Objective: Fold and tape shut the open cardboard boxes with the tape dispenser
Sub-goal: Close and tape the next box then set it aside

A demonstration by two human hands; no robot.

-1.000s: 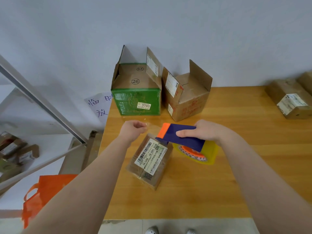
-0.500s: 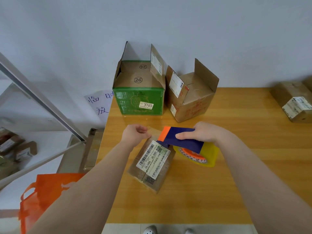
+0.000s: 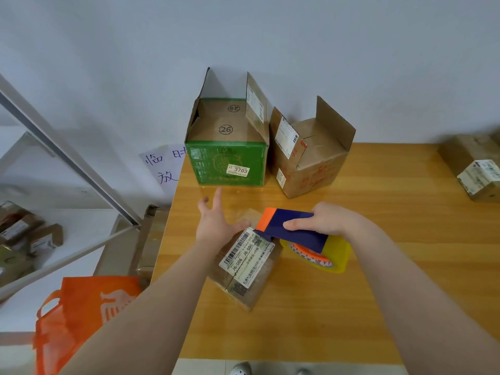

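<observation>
The bench [image 3: 392, 253] carries it all. At the back stand two open boxes with their flaps up, the green box [image 3: 227, 163] and the brown box [image 3: 311, 169]. One sealed box [image 3: 476, 174] sits far right, and one small labelled box [image 3: 249, 263] lies before me. My right hand [image 3: 322, 220] is clamped round the single tape dispenser [image 3: 297, 236], whose nose is on that small box. My left hand [image 3: 213, 223] is spread with straight fingers at the box's far corner. I reckon I should pin the box down and tear the tape crisply.
</observation>
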